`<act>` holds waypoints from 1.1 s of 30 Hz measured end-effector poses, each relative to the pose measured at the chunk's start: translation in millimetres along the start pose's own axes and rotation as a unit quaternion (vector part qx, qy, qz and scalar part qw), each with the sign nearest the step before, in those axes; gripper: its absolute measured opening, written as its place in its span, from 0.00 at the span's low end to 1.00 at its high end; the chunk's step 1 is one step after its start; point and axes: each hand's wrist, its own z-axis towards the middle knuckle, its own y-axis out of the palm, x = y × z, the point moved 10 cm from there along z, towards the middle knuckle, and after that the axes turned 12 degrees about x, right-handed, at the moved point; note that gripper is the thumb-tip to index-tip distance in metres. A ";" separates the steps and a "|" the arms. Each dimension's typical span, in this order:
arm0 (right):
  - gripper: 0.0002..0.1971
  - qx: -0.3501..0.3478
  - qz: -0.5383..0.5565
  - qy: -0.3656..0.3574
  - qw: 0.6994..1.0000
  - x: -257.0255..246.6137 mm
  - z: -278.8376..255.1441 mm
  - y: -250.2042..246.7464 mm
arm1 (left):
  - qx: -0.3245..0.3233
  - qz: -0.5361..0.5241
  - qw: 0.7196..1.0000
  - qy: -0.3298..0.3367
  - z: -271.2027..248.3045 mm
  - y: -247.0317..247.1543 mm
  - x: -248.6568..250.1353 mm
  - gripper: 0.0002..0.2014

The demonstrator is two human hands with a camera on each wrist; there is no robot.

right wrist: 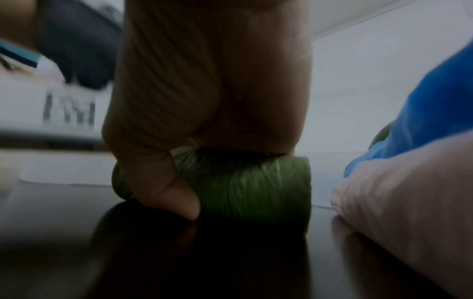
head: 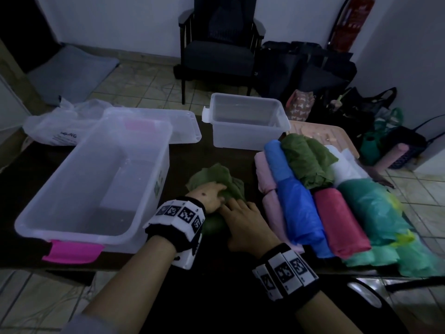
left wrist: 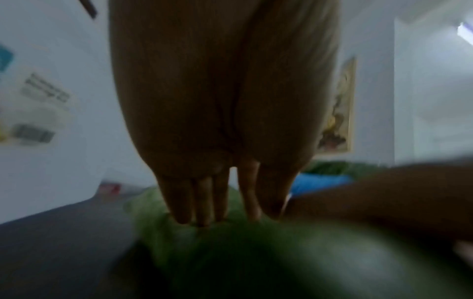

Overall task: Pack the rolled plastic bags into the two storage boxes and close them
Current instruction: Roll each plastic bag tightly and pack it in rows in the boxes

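Note:
A green plastic bag (head: 218, 175) lies partly rolled on the dark table between the large clear box with a pink latch (head: 72, 251) and a pile of rolled bags (head: 298, 206) in pink, blue, green, red and teal. My left hand (head: 213, 195) presses straight fingers (left wrist: 202, 220) down on the loose green part (left wrist: 179, 232). My right hand (head: 240, 214) sits over the rolled end, thumb (right wrist: 176, 202) curled against the green roll (right wrist: 256, 188); its other fingers are hidden on top. The large box holds nothing. A small clear box (head: 245, 138) stands open behind, also with nothing in it.
A clear lid (head: 185, 131) lies behind the large box, and a white carrier bag (head: 60, 128) sits at the back left. A wooden board (head: 320, 133) lies under the pile. Beyond the table stand a dark chair (head: 219, 51) and several bags (head: 337, 102) on the floor.

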 end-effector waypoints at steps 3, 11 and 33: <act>0.43 -0.011 -0.002 0.004 1.000 0.6 -0.2 0.5 | -0.053 0.019 0.998 0.024 4.0 19.1 -6.7 0.26; 0.31 -0.051 0.125 0.034 0.990 0.6 0.0 2.8 | -0.054 0.019 0.997 0.048 4.0 21.7 -9.1 0.30; 0.24 -0.083 0.193 0.100 0.972 25.5 -3.7 -0.9 | 0.202 -0.089 0.974 0.040 -41.6 -33.3 -5.0 0.07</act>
